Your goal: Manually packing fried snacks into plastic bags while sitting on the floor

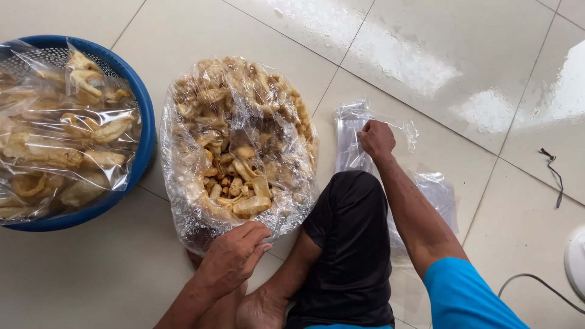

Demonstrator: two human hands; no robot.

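On a tiled floor (pixel 463 36), the right hand (pixel 376 139) pinches the top of a stack of clear plastic bags (pixel 353 131) at 1 o'clock; the left hand (pixel 234 256), fingers curled, touches the near rim of the big open sack of fried crackers (pixel 241 146) at 11 o'clock. Beyond, at 9 o'clock, sits a blue basket (pixel 143 103) of packed bags; bare tiles lie open at 3 o'clock.

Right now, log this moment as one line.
left hand: on big bag of fried crackers rim | right hand: picking from empty plastic bags | blue basket: packed bags
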